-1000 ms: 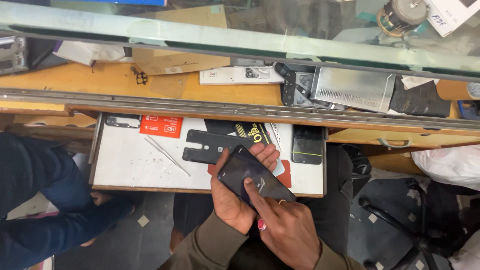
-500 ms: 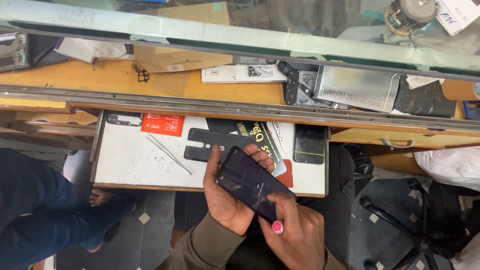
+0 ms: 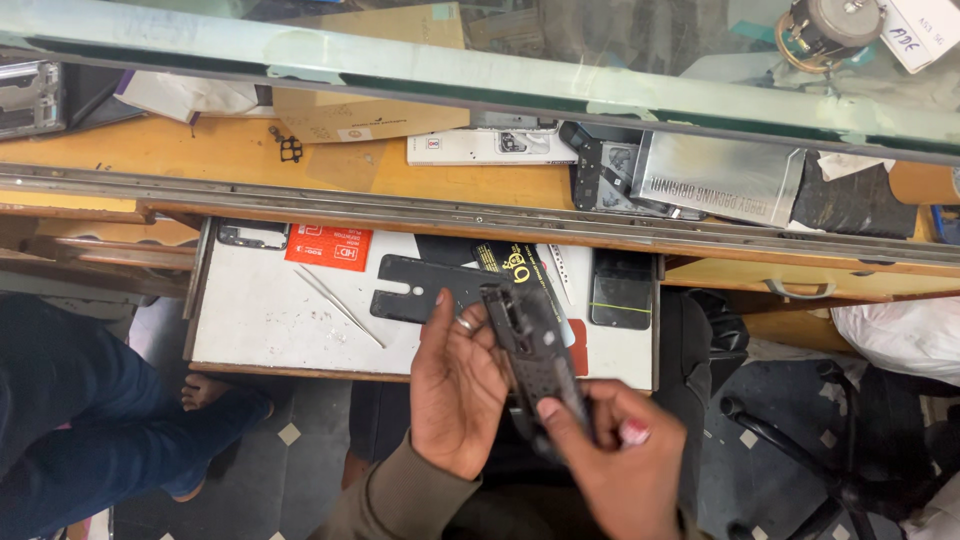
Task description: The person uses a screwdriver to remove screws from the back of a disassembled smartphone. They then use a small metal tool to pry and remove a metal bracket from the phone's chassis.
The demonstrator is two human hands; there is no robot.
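I see the tray (image 3: 250, 320) jutting out under the counter (image 3: 200, 150); tweezers (image 3: 338, 305) lie mid-tray, a packet (image 3: 328, 247) at its far edge, a phone (image 3: 621, 290) by its right edge; both hands, left hand (image 3: 455, 390) beside right hand (image 3: 615, 465), share a phone frame (image 3: 535, 350) over its near edge.

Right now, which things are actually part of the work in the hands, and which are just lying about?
In hand:
- dark phone, tilted edge-on
- left hand and right hand, both gripping it

Lying about:
- black back cover on the white tray
- tweezers
- red packet
- second phone with a band round it
- silver pouch
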